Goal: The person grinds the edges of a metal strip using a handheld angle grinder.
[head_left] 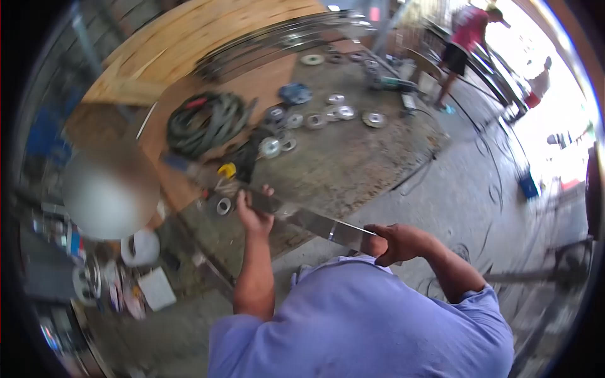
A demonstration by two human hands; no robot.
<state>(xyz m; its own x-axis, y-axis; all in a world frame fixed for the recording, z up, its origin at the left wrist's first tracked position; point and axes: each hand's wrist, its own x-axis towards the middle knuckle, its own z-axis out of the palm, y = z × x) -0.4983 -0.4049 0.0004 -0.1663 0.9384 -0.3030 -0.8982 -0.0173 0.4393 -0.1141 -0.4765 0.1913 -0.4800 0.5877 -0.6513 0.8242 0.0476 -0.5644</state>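
Note:
A long, flat, shiny metal bar slants across in front of my chest, over the near edge of the worktable. My left hand grips its far-left end, thumb and fingers wrapped around the sides. Toward the other end, my right hand is closed on the bar, with the thumb on top. Just beyond my left hand lie a yellow object and a small white ring on the tabletop.
The worktable carries several round discs, a coiled hose or cable, metal lengths and a green power tool. A person in red stands beyond. Cables cross the floor. A blurred patch hides part of the left side.

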